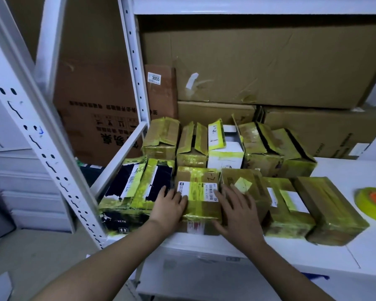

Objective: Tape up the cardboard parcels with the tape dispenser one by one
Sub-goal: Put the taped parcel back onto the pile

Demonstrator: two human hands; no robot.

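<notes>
In the lower middle of the frame the left hand [169, 204] and the right hand [237, 210], fingers straight, rest flat on both sides of a cardboard parcel [201, 192] with yellow tape, a white printed label and handwritten "Z-1". At the right edge a yellow tape dispenser [373, 204] lies on the white shelf [345, 170]. A brown box [161, 88] at upper middle shows "3055".

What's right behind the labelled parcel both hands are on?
Behind the labelled parcel sits a brown parcel with raised yellow-taped flaps, beside a white box. Its contents and base are hidden.
</notes>
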